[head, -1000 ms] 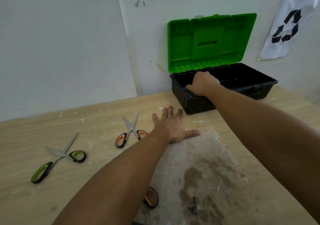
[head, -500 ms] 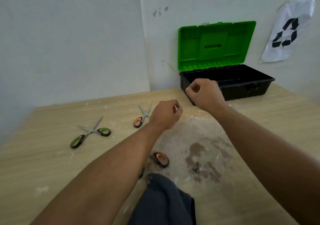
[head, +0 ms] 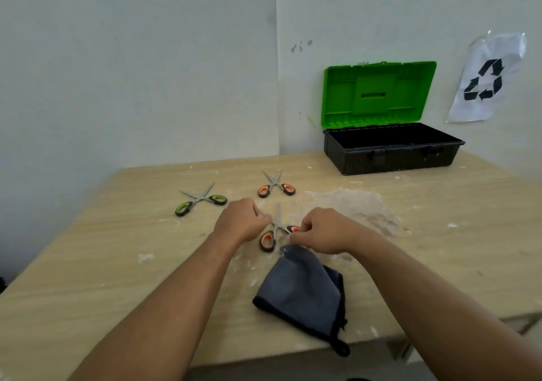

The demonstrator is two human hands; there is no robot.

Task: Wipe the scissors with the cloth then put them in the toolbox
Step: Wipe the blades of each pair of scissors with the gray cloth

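Both hands [head: 281, 228] seemingly pinch orange scissors [head: 274, 231] beside cloth [head: 305, 292].

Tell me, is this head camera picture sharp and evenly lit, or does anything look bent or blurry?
Head view: soft, even light, only faint shadows under the hands, no glare. The wide lens bows the table edges and wall corner. The toolbox and the green-handled scissors look fairly sharp; the left hand and right hand are slightly smeared.

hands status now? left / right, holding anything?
Left hand: curled shut at a blade tip of the near orange scissors; grip itself hidden.
Right hand: curled shut at their handle, just above the grey cloth; grip unclear.
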